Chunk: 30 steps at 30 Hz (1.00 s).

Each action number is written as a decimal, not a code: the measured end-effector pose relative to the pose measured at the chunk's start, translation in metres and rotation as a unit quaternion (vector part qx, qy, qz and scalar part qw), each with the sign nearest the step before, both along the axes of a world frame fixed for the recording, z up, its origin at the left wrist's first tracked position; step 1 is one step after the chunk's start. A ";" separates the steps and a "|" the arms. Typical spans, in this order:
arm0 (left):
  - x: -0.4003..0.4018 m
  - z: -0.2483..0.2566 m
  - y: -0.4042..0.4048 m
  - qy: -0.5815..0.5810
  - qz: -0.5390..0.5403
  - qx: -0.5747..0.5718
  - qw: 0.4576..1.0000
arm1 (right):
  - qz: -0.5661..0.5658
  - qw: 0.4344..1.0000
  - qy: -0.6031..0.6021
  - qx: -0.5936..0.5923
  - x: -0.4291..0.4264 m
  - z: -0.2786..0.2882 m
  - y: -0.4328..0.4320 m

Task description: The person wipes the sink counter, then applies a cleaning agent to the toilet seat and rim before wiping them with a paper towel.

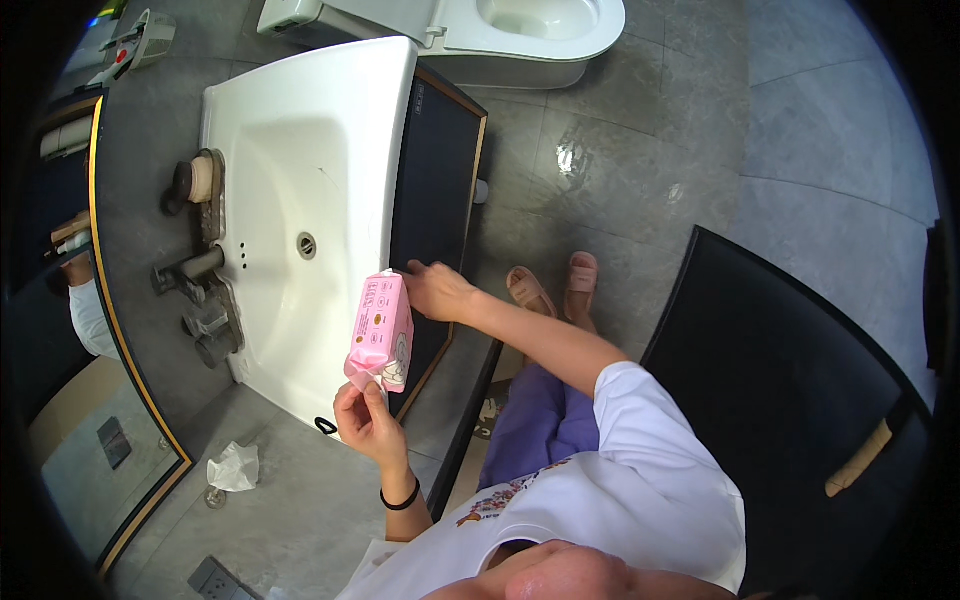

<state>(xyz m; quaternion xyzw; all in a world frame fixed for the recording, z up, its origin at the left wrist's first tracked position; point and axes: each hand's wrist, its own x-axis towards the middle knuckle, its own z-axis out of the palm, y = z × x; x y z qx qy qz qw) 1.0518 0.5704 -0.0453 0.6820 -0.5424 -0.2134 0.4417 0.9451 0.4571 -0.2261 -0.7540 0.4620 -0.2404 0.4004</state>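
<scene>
A pink soft pack of tissues (pixel 381 319), printed with small icons and a white drawing, is held above the front rim of the white washbasin (pixel 300 97). My left hand (pixel 370 424), with a black band at its wrist, pinches the pack's folded near end between thumb and fingers. At the opposite end, my right hand (pixel 441 291) grips the pack's side; some of its fingertips are hidden behind the pack. A small white bit shows at that far end.
A tap (pixel 191 270), glass cups (pixel 210 330) and a soap dish (pixel 202 180) line the basin's back. A mirror (pixel 142 360) is on the wall. A crumpled white tissue (pixel 234 466) hangs on the wall. A toilet (pixel 525 45) stands beyond; a dark door (pixel 765 375) is behind me.
</scene>
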 end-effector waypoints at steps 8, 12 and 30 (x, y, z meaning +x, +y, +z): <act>-0.010 -0.001 0.009 0.058 -0.016 0.055 0.997 | 0.051 0.970 0.075 -0.224 -0.116 0.012 0.031; -0.039 -0.042 -0.005 0.023 -0.046 0.149 0.987 | 0.065 0.955 0.104 -0.271 -0.192 0.007 0.026; -0.002 -0.376 -0.179 -0.301 -0.097 0.222 0.922 | 0.019 0.946 0.132 -0.297 -0.269 0.004 0.000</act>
